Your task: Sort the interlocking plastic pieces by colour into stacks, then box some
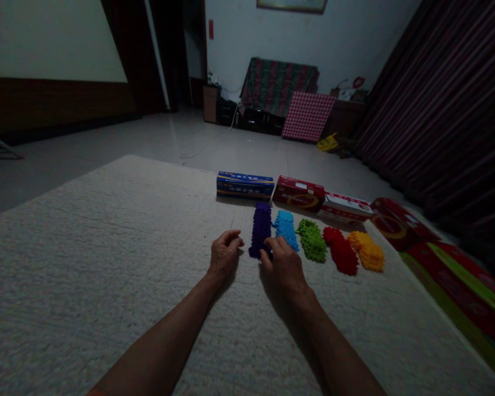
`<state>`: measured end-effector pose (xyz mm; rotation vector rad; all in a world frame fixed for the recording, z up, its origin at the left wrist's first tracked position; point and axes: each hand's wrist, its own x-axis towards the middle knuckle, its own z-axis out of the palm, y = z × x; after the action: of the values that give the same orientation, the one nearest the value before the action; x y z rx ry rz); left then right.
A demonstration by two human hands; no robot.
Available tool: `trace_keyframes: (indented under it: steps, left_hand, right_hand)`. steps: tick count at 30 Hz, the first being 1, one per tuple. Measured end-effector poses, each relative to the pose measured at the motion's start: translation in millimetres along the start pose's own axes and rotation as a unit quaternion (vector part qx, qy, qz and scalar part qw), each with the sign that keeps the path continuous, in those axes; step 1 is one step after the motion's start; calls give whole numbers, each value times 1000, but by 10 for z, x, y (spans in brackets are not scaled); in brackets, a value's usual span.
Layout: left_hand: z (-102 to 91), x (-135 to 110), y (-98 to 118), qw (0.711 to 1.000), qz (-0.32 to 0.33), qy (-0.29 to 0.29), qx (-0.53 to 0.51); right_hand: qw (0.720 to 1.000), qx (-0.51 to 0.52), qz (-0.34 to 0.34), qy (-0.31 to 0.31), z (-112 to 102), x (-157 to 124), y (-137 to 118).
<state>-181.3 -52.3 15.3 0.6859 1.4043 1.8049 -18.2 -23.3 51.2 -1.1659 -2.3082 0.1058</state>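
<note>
Five bundles of knobbly, plastic-looking pieces lie side by side on a pale textured mat (140, 242): purple (261, 225), light blue (286, 225), green (312, 242), red (341, 253) and yellow (367, 251). What kind of pieces they are I cannot make out. My left hand (225, 254) hovers just left of the purple bundle, fingers curved, thumb apart, nothing visible in it. At that bundle's near right edge, my right hand (284, 267) has thumb and forefinger closed around purple material. Its other fingers curl in front of the blue bundle's near end.
Behind the bundles stand a blue box (245, 186), a red box (299, 193) and a white-and-red box (346, 208). More red packaging (404, 223) and a red-green package (457, 280) line the mat's right side. A dark curtain (433, 110) hangs at right.
</note>
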Motion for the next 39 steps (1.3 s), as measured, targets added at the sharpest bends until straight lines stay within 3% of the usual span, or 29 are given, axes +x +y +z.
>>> trace_keyframes:
  steps: [6,12,23,27,30,34,39]
  left_hand:
    - [3,5,20,1000,-2,3,-8]
    - [13,-53,118,1000,-12,6,-27]
    - [-43,-44,103,1000,-12,-4,-7]
    - [-35,-6,87,1000,-13,-1,1]
    - [-11,164,103,999,-16,8,30]
    - [40,600,144,993,5,38,111]
    - [96,1150,245,963,88,109,231]
  right_hand:
    - [993,57,-78,61,95,-95,-55]
    - [988,92,-118,48,190,-353,-217]
    - [976,169,-36,133,273,-373,-82]
    - [975,174,-20,138,275,-372,-96]
    - [977,174,-17,122,246,-368,-112]
    - [977,182,-16,110,232,-382,-118]
    - [973,189,-36,127,214,-393,-123]
